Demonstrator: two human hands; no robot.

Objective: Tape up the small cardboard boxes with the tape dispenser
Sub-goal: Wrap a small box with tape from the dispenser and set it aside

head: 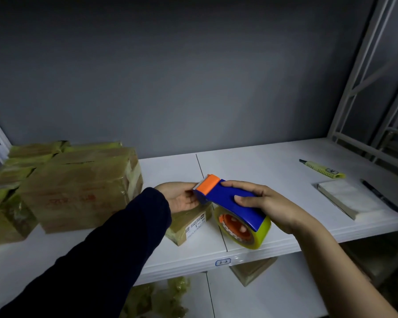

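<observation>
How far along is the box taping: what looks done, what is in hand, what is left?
Done: the stacked boxes at left look taped over. In hand: the right hand grips the tape dispenser, the left hand at its cutter end. Left: the small box beneath them, apparently next.

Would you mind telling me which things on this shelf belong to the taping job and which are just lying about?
Job: tape dispenser, held by the right hand, left hand at its cutter; small cardboard box; stacked taped boxes.
Lying about: yellow marker; black pen; stack of white sheets.
</observation>
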